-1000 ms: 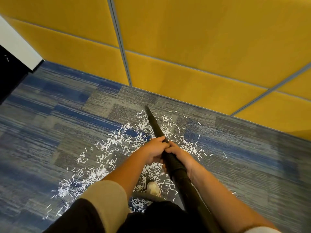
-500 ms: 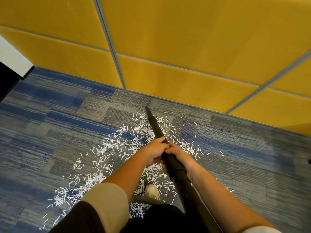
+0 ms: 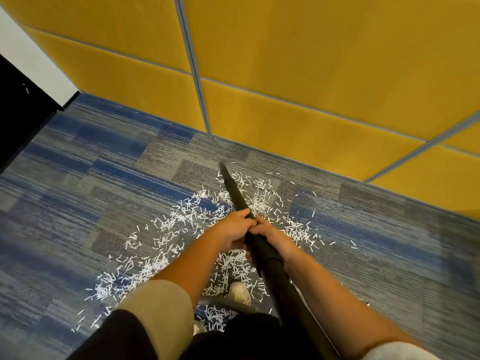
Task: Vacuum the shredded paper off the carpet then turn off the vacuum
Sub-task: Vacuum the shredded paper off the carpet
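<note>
Well, closest in, a beige sleeve (image 3: 158, 307) covers the person's left upper arm, and just beyond it one pale shoe (image 3: 240, 293) stands on the carpet (image 3: 78, 178) with a grey hose (image 3: 223, 304) lying across in front of its toe. A single black vacuum wand (image 3: 235, 193) comes up from the person's waist at about 5 o'clock, and its long axis runs forward and a little left, so that the narrow tip points to roughly 11 o'clock and sits low at the carpet, at the far rim of the mess. Two hands hold it near mid-length. The right hand (image 3: 272, 237) is the nearer one, with its fingers wrapped round the thicker section; the left hand (image 3: 233, 227) is just ahead of it, fingers curled tight over the tube, and the two hands touch each other. The shredded paper (image 3: 176, 219) lies on the carpet in far too many white strips to count: a loose band starts at about 8 o'clock beside the feet, curves forward under the arms, and spreads on both sides of the wand out to about 1 o'clock. Farther off, at 10 o'clock, stands a dark cabinet (image 3: 15, 120). Past the wand tip, from 11 to 2 o'clock, the carpet meets a wall of padded yellow panels (image 3: 311, 61) divided by grey seams.
</note>
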The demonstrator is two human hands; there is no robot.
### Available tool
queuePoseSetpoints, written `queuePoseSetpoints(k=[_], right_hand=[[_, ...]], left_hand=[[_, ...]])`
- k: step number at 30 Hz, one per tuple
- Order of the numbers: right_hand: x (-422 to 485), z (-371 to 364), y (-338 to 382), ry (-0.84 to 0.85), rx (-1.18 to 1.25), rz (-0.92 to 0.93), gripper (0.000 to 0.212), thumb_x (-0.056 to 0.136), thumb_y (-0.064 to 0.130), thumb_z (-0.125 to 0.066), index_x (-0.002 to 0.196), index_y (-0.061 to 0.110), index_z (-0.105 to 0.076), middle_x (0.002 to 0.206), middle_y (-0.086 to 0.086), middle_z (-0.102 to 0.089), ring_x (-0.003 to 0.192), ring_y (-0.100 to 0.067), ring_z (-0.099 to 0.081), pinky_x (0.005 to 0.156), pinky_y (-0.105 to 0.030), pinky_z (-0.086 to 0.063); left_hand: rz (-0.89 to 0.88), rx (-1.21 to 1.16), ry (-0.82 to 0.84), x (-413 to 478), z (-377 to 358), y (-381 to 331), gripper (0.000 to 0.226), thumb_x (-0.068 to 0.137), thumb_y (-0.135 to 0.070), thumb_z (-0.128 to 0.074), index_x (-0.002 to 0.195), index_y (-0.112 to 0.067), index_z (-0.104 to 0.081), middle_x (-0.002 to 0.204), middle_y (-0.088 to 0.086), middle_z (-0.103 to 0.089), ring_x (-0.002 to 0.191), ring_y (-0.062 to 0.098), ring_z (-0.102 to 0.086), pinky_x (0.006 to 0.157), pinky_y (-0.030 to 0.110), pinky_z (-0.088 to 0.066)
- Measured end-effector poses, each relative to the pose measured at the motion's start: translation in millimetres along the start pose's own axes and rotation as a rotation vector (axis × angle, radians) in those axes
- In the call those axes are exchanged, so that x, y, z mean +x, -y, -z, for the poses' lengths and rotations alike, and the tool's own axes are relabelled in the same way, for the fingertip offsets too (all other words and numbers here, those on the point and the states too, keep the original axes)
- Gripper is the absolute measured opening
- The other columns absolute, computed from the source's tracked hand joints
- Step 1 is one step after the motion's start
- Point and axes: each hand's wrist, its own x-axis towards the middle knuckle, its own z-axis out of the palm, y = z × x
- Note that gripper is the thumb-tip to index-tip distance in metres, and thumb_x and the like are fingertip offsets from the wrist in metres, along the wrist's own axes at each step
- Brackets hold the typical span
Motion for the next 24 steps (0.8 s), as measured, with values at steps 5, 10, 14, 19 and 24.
queuePoseSetpoints(k=[5, 10, 14, 19, 24], right_hand=[[-7, 12, -1, -0.058, 0.033, 0.012, 0.042, 0.093, 0.008, -0.042, 0.130, 0.028, -0.040, 0.073, -0.017, -0.054, 0.043, -0.021, -0.053, 0.039, -0.026, -0.048], [-15, 23, -4, -0.089, 0.081, 0.051, 0.044, 0.093, 0.004, -0.041, 0.133, 0.022, -0.037, 0.073, -0.018, -0.053, 0.040, -0.022, -0.052, 0.036, -0.026, -0.048], [-17, 25, -11, -0.080, 0.067, 0.058, 0.036, 0.093, 0.004, -0.041, 0.125, 0.020, -0.039, 0.075, -0.018, -0.052, 0.039, -0.021, -0.053, 0.036, -0.025, -0.047], [-13, 17, -15, -0.056, 0.054, 0.015, 0.040, 0.093, 0.006, -0.042, 0.129, 0.024, -0.040, 0.076, -0.018, -0.054, 0.043, -0.021, -0.054, 0.038, -0.026, -0.048], [-5, 17, -14, -0.048, 0.025, 0.011, 0.047, 0.092, 0.006, -0.043, 0.135, 0.024, -0.037, 0.076, -0.017, -0.055, 0.046, -0.022, -0.054, 0.039, -0.028, -0.049]], left_hand=[[-0.027, 0.023, 0.025, 2, -16, -5, 0.054, 0.098, -0.013, -0.044, 0.148, -0.026, -0.028, 0.124, 0.006, -0.053, 0.088, 0.017, -0.056, 0.078, 0.035, -0.053], [-0.034, 0.078, 0.054, -1, -31, -7, 0.052, 0.098, -0.012, -0.043, 0.147, -0.026, -0.030, 0.117, 0.006, -0.053, 0.087, 0.017, -0.055, 0.079, 0.033, -0.052], [-0.011, 0.066, 0.058, -1, -34, -1, 0.055, 0.098, -0.013, -0.045, 0.148, -0.027, -0.027, 0.126, 0.008, -0.052, 0.098, 0.023, -0.058, 0.090, 0.044, -0.051], [-0.009, 0.065, 0.032, -7, -24, 6, 0.053, 0.099, -0.013, -0.043, 0.148, -0.027, -0.028, 0.128, 0.006, -0.052, 0.094, 0.019, -0.054, 0.072, 0.031, -0.052], [-0.023, 0.038, 0.007, -4, -21, 6, 0.053, 0.099, -0.013, -0.043, 0.148, -0.027, -0.029, 0.122, 0.005, -0.051, 0.086, 0.015, -0.055, 0.060, 0.026, -0.051]])
